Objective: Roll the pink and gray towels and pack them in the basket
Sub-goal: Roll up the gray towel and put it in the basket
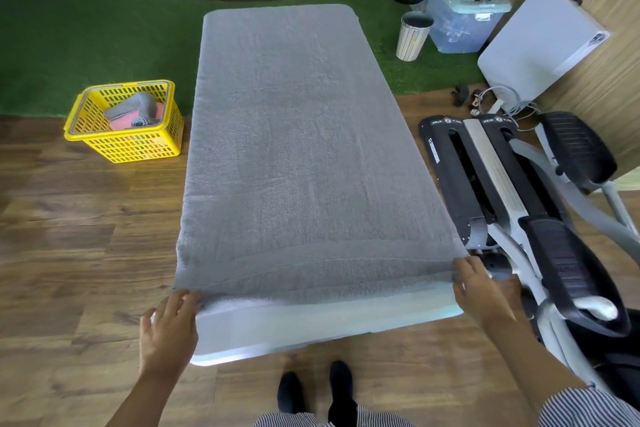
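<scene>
A large gray towel [298, 149] lies spread flat over a long white table [322, 322], covering almost all of its top. My left hand [169, 326] pinches the towel's near left corner. My right hand [479, 291] pinches the near right corner at the table's edge. On the floor to the left stands a yellow plastic basket [138, 146]. Inside it lie rolled gray towels [135, 106] and pink towels [124, 121].
A black and grey exercise machine [519, 204] stands close along the table's right side. Behind it are a folded white table [540, 45], a clear storage box [464, 24] and a striped bin [414, 36]. Green turf [86, 45] lies beyond the wooden floor.
</scene>
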Demonstrator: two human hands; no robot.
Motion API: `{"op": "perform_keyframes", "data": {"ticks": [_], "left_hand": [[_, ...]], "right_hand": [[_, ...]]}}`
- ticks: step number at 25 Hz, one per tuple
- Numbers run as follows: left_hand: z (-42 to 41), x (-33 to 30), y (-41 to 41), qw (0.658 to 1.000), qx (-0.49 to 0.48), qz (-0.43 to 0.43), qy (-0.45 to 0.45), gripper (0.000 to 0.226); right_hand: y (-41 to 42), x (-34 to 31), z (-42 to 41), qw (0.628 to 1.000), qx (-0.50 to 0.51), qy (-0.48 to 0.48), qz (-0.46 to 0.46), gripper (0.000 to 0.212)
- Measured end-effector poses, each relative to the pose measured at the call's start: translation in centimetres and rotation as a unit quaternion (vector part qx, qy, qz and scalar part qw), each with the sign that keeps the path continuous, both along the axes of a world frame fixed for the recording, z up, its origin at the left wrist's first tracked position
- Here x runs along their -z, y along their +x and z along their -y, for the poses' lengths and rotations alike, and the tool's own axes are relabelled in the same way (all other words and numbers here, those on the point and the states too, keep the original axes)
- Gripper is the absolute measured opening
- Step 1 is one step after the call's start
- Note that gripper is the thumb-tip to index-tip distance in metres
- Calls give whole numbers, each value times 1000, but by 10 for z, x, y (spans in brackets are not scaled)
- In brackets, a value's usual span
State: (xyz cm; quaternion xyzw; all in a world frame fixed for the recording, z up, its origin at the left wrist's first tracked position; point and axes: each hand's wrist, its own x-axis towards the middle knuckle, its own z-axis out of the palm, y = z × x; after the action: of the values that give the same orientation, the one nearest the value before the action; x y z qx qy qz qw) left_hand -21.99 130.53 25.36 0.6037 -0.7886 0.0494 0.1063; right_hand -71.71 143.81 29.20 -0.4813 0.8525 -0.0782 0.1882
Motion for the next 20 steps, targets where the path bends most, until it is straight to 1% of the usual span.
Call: {"op": "perform_keyframes", "data": {"ticks": [1,2,3,4,5,6,7,8,9,11,13,14,17,20], "left_hand": [[1,-1,-4,1000,-8,-17,-10,25],[2,0,-7,999,-4,-29,-24,22],[2,0,-8,999,5,-40,-33,20],[1,2,-8,998,16,-50,-38,21],[0,4,-7,997,23,-60,-32,24],[-2,6,-5,997,25,-68,-21,30],[-4,8,-2,997,26,-71,-4,36],[-5,10,0,997,31,-73,11,41],[-6,10,2,996,38,-75,23,43],[-4,9,4,995,49,-82,29,42],[0,6,4,996,49,-73,12,39],[0,5,4,997,47,-60,8,42],[-1,6,12,998,36,-23,38,51],[5,7,22,995,70,-4,67,54]], "right_hand": [[4,-7,4,1000,-6,-3,-5,25],[2,-9,6,997,-23,2,-71,30],[0,-2,4,996,-34,28,-82,36],[1,6,1,998,-24,50,-22,38],[0,13,-1,998,-52,22,-18,34],[-9,24,-3,999,-23,0,-33,31],[-14,31,-6,997,-12,-34,-68,33],[-16,37,-7,995,-15,-54,-82,37],[-16,38,-8,995,-30,-54,-80,38],[-17,38,-6,994,-57,-46,-76,32],[-16,35,-1,996,-30,-46,-69,29],[-15,33,0,997,-10,-59,-59,26],[-9,24,3,996,7,-76,-52,7],[-13,23,3,998,8,-34,-45,12]]}}
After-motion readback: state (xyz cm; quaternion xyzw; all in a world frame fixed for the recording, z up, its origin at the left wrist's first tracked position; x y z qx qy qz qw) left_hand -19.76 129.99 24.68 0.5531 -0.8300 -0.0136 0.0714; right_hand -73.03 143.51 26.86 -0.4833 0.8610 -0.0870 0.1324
